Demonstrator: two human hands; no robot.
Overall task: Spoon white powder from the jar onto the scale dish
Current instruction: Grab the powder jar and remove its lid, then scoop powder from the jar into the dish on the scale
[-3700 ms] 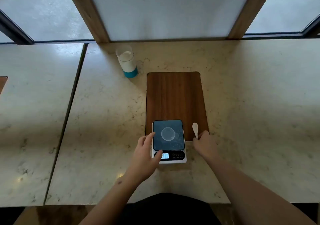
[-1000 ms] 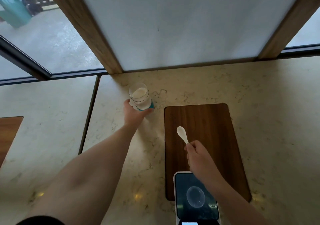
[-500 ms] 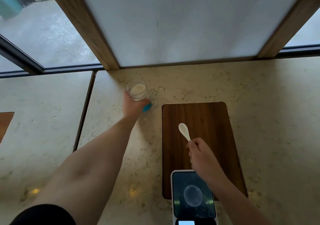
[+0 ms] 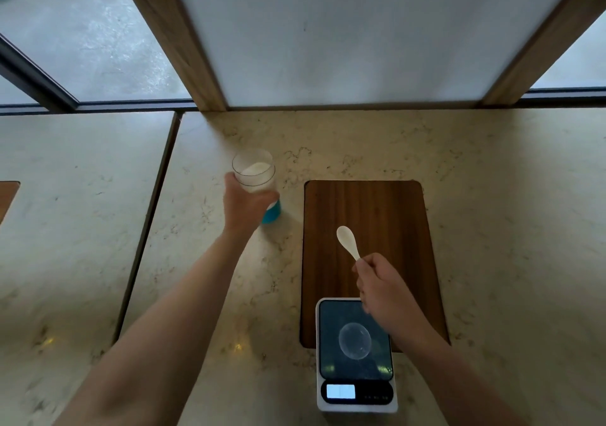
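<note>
My left hand (image 4: 244, 206) grips a clear jar (image 4: 254, 171) with white powder inside and a blue base; the jar is tilted toward me, left of the wooden board (image 4: 393, 215). My right hand (image 4: 380, 286) holds a white spoon (image 4: 347, 240) by its handle, bowl pointing up and left over the board, with nothing visible in it. The kitchen scale (image 4: 355, 353) sits at the board's near edge, its display lit. A small clear round dish (image 4: 354, 341) rests on the dark platform, partly under my right wrist.
Everything stands on a pale marble counter (image 4: 508, 229). A seam (image 4: 147, 222) splits off a second slab to the left. Wooden posts and a white panel (image 4: 360, 32) rise along the far edge, with windows on both sides.
My left hand has closed round the jar, lifted it and tilted it. The right hand with the spoon stays over the board. The view has shifted slightly.
</note>
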